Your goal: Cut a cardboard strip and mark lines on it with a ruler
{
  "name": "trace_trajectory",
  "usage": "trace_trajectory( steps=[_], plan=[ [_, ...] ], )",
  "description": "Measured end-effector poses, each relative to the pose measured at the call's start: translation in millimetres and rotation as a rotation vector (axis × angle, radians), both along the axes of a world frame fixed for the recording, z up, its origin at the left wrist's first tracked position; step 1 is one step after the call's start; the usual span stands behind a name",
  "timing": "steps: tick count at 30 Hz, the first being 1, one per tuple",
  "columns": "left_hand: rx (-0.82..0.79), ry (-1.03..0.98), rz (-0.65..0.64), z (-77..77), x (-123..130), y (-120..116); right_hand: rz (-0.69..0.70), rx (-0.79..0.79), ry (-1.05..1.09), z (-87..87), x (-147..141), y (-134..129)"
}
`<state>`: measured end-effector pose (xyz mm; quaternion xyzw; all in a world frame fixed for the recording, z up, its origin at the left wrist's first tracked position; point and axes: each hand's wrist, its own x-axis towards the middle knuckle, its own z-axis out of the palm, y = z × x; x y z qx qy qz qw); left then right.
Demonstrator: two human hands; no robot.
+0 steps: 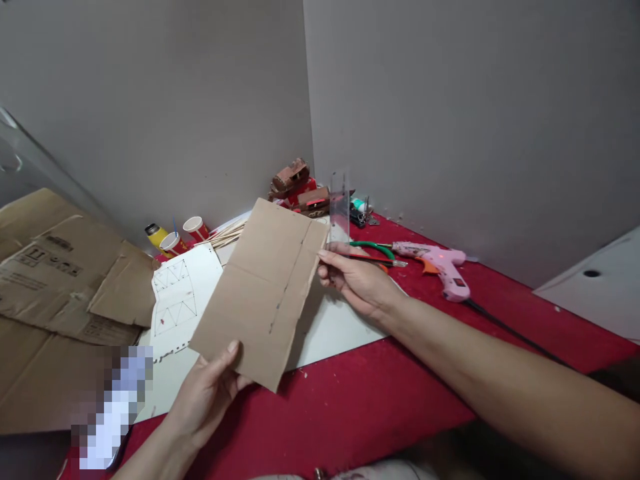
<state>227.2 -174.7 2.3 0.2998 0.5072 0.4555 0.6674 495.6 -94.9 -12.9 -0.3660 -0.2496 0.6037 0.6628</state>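
A flat brown cardboard piece (255, 280) is held up at a slant over the white board, with a dark line drawn near its right side. My left hand (210, 393) grips its lower left corner, thumb on the front face. My right hand (360, 283) pinches its upper right edge between thumb and fingers. Just behind the right hand shows a slim red-and-black tool (377, 259) with a pale tip; whether the hand touches it, I cannot tell. A green-handled tool (373, 247) lies close by.
On the red tabletop (320, 427) are a pink glue gun (433, 260) at right, a white board (330, 333) and a sheet with zigzag drawings (177, 293). Paper cups (196, 228), thin sticks (227, 235), a clear ruler (340, 207) and a large cardboard box (55, 287) stand around; grey walls are behind.
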Motion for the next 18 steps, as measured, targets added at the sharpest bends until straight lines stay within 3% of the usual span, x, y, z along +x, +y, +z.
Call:
trace_trajectory(
  steps=[4,8,11,13,18],
  plan=[
    [-0.037,-0.049,-0.269,-1.0,-21.7,-5.6,-0.043,0.05,-0.107,-1.3,5.4,3.9],
    [0.006,-0.006,-0.394,-1.8,-27.3,-3.7,-0.005,0.049,-0.177,-7.8,4.3,6.2],
    [0.023,0.109,-0.41,-7.2,-20.5,-5.4,0.019,0.058,-0.293,-12.6,4.3,6.9],
    [-0.003,0.134,-0.384,-10.4,-15.7,-7.0,0.017,0.132,-0.513,-11.9,7.5,7.2],
    [-0.04,0.13,-0.316,-13.5,-12.2,-6.4,-0.184,0.357,-1.059,0.4,16.9,3.3]
  ],
)
